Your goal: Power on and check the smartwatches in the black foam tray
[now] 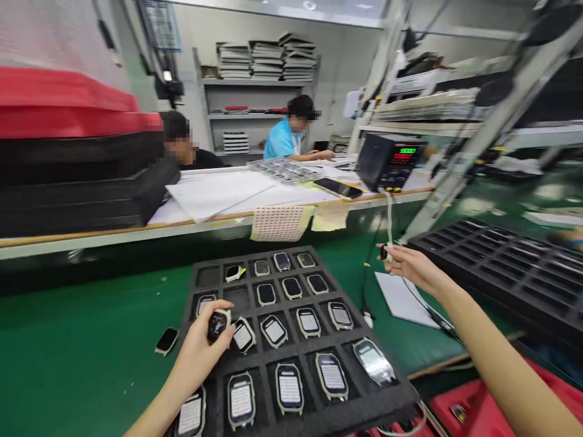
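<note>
A black foam tray [262, 361] with several smartwatch bodies in its pockets lies on the green mat in front of me. My left hand [200, 349] is closed on one watch body [217, 325] with a dark screen, held just above the tray's left side. My right hand [407, 264] reaches out to the right of the tray and pinches a small black connector [385, 252] on a white cable. One loose watch body [166, 340] lies on the mat left of the tray.
A white sheet [403, 297] lies under my right arm. A second black tray [510, 273] stands at the right. A power supply [389, 161] with lit digits sits on the raised bench, where two people sit. Black and red trays [68, 158] are stacked at the left.
</note>
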Demonstrator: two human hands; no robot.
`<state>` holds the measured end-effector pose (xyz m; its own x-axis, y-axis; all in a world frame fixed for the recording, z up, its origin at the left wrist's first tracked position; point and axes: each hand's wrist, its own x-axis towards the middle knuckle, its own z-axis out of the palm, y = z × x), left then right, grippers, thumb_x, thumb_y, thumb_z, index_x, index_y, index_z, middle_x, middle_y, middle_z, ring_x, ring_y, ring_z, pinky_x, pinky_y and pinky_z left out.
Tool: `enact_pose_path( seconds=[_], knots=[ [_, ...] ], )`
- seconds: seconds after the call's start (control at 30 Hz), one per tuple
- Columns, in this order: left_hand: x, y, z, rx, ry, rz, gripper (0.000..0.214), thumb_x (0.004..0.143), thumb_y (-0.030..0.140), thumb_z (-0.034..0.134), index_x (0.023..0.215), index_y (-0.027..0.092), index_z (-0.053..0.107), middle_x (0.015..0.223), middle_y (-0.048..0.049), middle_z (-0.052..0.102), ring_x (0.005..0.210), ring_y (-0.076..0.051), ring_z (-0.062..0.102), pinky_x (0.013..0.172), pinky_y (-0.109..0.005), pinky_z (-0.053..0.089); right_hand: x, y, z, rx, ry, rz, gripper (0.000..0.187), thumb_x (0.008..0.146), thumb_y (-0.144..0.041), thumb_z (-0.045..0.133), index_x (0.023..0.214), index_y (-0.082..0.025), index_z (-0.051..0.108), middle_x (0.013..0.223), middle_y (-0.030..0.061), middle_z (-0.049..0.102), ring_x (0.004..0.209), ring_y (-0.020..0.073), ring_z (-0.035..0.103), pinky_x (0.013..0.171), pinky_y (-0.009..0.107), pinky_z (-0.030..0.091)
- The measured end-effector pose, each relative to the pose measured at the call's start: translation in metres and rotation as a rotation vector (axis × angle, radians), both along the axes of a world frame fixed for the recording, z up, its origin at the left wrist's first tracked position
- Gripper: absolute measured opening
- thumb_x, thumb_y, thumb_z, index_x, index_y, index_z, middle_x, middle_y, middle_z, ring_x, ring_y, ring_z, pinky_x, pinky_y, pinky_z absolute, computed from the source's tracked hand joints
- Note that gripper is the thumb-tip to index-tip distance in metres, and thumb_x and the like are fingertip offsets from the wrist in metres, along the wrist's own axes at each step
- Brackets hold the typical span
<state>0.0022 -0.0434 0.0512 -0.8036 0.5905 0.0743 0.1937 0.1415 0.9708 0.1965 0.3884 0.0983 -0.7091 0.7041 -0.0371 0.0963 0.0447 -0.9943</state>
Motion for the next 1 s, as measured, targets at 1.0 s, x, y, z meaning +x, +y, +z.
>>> enact_pose_path(
  seconds=[1.0],
  knots=[
    [-0.125,-0.052,0.03,0.099,-0.005,0.258,0.037,0.072,0.007,0.062,0.108,0.015,0.058,0.063,0.0061,0.053,0.043,-0.006,0.046,0.039,-0.017,0.032,-0.192,-0.148,-0.01,0.169,-0.216,0.809,0.067,0.078,-0.053,0.066,0.131,-0.018,0.048,0.072,0.0019,0.055,0.056,0.0157,0.055,0.054,0.028,0.05]
  ],
)
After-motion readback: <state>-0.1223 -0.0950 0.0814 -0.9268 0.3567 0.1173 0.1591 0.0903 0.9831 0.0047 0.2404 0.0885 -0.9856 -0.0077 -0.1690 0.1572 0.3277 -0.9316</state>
